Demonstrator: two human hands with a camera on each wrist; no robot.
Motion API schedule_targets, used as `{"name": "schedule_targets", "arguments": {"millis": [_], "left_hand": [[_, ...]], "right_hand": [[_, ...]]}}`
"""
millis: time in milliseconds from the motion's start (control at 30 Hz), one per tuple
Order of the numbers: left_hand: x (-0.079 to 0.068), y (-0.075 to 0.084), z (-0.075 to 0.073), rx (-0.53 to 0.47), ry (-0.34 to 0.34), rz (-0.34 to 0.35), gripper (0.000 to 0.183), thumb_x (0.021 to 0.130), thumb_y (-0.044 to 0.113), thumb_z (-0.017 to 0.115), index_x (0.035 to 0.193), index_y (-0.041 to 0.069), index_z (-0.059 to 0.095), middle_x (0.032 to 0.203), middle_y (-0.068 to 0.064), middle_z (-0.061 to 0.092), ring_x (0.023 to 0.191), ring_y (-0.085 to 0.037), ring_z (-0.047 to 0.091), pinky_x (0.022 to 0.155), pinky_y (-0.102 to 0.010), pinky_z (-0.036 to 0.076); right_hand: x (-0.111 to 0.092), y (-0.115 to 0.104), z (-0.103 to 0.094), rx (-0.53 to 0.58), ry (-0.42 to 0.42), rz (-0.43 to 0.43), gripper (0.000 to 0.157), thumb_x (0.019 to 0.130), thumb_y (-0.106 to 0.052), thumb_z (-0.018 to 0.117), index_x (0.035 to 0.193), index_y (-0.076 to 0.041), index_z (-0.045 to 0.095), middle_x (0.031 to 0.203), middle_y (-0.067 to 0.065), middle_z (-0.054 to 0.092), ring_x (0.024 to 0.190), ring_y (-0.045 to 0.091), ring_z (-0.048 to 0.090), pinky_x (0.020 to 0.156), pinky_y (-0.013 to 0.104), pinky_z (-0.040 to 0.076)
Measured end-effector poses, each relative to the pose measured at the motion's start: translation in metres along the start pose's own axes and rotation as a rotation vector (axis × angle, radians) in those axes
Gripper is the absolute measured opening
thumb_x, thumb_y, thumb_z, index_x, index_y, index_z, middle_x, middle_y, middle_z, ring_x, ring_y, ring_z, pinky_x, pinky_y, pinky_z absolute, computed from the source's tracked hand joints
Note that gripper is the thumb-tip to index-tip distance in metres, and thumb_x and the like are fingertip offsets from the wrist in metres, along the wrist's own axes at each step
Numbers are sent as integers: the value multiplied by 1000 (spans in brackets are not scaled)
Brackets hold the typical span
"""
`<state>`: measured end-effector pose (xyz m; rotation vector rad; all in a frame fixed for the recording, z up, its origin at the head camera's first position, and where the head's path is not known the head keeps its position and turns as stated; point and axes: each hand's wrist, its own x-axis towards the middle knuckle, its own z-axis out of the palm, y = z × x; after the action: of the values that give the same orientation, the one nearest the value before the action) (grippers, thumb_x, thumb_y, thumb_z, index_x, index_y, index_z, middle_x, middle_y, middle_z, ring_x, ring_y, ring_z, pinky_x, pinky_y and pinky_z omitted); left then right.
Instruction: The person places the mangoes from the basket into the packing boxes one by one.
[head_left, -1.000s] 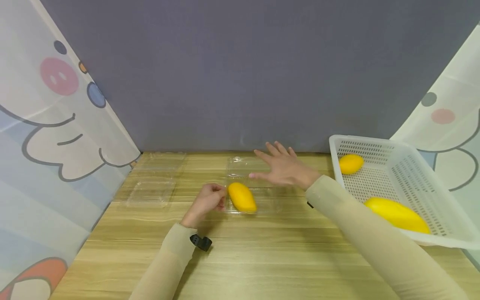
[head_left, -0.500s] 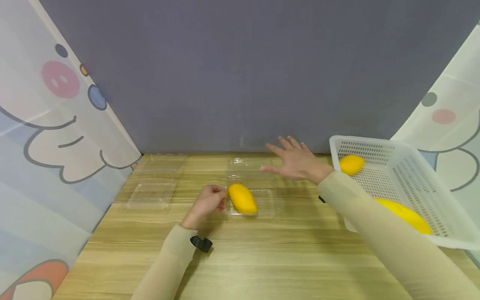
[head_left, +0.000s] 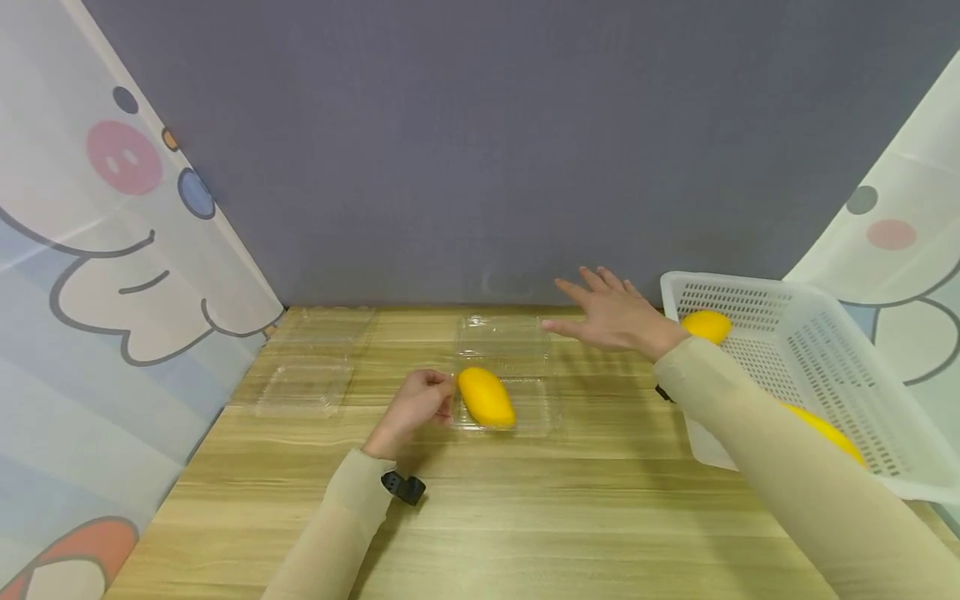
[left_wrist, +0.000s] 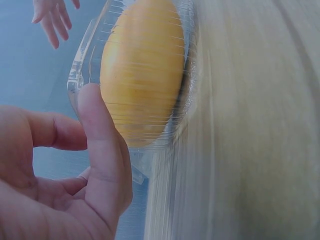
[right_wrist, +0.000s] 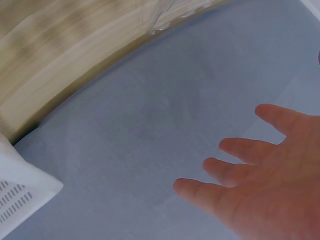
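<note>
One pinch, and my left grip (head_left: 416,400) has the clear container (head_left: 534,404) by its nine-o'clock rim: likely light, bendy, best held there. Mango (head_left: 486,398) inside, probably firm, slick. Two o'clock: right grip (head_left: 611,317) fingers-wide, holding nothing.

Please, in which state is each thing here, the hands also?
Middle clear container: open, one yellow fruit inside
Left clear container: open
White basket: open on top, two partly hidden yellow fruits visible
Left hand: pinching the middle clear container's edge
Right hand: fingers spread, holding nothing
</note>
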<state>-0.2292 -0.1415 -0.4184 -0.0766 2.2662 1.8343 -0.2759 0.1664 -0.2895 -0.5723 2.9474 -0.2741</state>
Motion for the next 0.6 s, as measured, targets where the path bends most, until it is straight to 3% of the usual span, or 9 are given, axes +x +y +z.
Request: {"name": "schedule_targets", "arguments": {"millis": [600], "left_hand": [[1,-1,0,-7,1,-2,26,102,8,54,119,-10,60,85,-15,59,66,-19,57,60,-29,59]], "right_hand": [[-7,31,-10,3,21,41,94,95,-77,38,164,-15,21,165,30,6,150,53,0,114,76,4]]}}
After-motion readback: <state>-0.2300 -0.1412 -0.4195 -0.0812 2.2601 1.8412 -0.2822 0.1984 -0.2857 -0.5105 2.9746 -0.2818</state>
